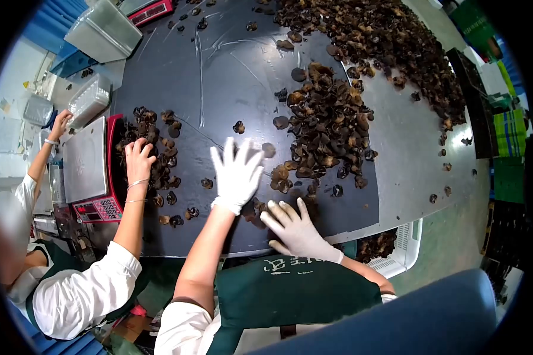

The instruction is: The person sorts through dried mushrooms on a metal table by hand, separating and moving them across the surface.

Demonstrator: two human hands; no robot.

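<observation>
My left hand, in a white glove, reaches over the dark table sheet with its fingers spread and nothing in it. A few loose wood ear mushrooms lie around it, one just beyond the fingertips. My right hand, also gloved, is at the near table edge with its fingers apart. Some mushroom pieces lie just beyond its fingers; whether it touches them I cannot tell. Ahead and to the right rises a heap of brown-black wood ear mushrooms.
At left, a co-worker's hand rests on a smaller mushroom pile beside a red scale; the other holds a clear plastic box. Stacked containers stand behind. A larger mushroom heap covers the far right. A white basket sits below.
</observation>
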